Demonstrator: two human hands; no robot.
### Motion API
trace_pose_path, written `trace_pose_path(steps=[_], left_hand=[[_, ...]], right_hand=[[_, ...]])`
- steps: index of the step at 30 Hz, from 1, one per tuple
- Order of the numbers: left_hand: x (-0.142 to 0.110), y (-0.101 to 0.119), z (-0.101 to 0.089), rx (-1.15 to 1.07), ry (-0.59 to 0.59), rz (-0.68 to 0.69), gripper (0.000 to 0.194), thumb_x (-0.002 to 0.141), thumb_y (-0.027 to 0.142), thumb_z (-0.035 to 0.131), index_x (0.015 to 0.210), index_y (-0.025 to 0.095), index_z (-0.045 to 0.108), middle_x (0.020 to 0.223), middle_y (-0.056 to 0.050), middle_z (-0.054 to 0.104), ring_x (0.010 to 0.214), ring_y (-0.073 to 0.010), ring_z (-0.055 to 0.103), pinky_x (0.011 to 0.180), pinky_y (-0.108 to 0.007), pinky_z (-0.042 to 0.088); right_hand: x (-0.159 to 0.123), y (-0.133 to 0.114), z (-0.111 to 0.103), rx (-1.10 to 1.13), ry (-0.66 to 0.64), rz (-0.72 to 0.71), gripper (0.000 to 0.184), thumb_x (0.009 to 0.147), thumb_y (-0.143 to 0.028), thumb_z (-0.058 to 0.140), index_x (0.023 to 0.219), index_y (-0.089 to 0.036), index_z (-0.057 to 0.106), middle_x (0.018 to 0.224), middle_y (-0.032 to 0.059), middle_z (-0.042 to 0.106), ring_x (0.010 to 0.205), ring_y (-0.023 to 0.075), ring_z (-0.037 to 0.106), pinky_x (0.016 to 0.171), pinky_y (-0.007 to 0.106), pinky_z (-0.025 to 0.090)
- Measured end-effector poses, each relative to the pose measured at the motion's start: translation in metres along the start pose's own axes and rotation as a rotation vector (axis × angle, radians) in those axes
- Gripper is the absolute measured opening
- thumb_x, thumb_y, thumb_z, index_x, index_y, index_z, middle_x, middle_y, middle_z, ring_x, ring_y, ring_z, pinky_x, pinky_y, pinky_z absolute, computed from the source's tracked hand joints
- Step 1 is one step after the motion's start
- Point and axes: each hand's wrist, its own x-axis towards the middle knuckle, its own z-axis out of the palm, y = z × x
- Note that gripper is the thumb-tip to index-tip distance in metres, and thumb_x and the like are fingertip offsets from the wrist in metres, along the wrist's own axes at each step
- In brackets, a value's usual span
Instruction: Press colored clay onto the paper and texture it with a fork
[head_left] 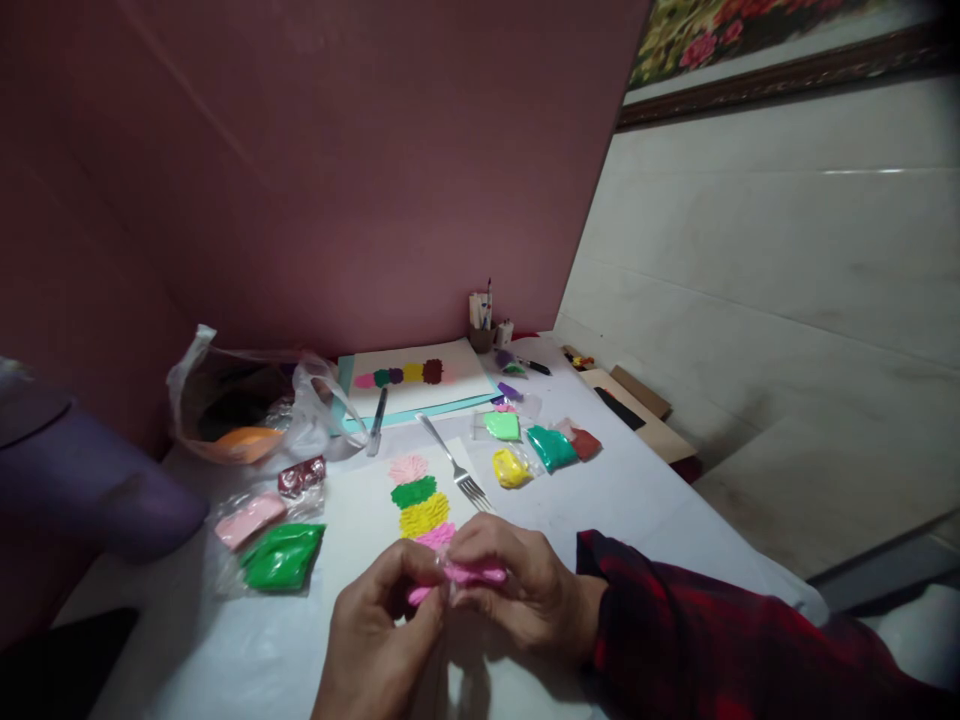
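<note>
Pink modelling clay in a clear wrapper is pinched between the fingertips of both my hands, low in the middle of the view. My left hand grips its left end, where a bit of pink shows under the thumb. Curled round the other end is my right hand, coming from a dark red checked sleeve. Just beyond them, a white sheet bears ridged clay patches: light pink, green, yellow and bright pink, the last partly hidden by my fingers. A metal fork lies beside the patches.
Wrapped green clay and pink clay lie left, near a plastic bag. Yellow and teal packets sit right. Behind are a marker, a clay-decorated sheet and a pen cup. A purple object stands at left.
</note>
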Motion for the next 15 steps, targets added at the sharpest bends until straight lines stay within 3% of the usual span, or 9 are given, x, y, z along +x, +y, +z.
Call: trace_pose_path(steps=[4,11,15], left_hand=[[0.0010,0.0006,-0.0002,0.035,0.024,0.041,0.012,0.075,0.030,0.067,0.074,0.019,0.063,0.070,0.001,0.064,0.066,-0.0131,0.060,0.060,-0.020,0.049],[0.0001,-0.0052,-0.0019,0.033,-0.015,0.128,0.024,0.082,0.034,0.066,0.104,0.023,0.067,0.104,-0.005,0.070,0.093,-0.0189,0.067,0.081,-0.028,0.055],[-0.0014,0.0006,-0.0049,-0.005,-0.028,0.061,0.031,0.083,0.037,0.065,0.111,0.024,0.067,0.110,-0.005,0.071,0.096,-0.0190,0.067,0.082,-0.026,0.056]], right_hand=[[-0.0028,-0.0013,-0.0002,-0.005,0.000,0.084,0.027,0.085,-0.015,0.063,0.111,-0.018,0.055,0.090,0.0062,0.061,0.076,0.0147,0.061,0.067,0.029,0.052],[-0.0031,-0.0025,-0.0033,-0.036,0.066,0.172,0.026,0.084,-0.017,0.063,0.109,-0.016,0.055,0.090,0.0073,0.063,0.076,0.0164,0.061,0.067,0.032,0.051],[-0.0013,-0.0023,-0.0051,-0.038,0.128,0.235,0.024,0.085,-0.019,0.063,0.107,-0.016,0.056,0.087,0.0048,0.062,0.071,0.0141,0.058,0.064,0.030,0.049]])
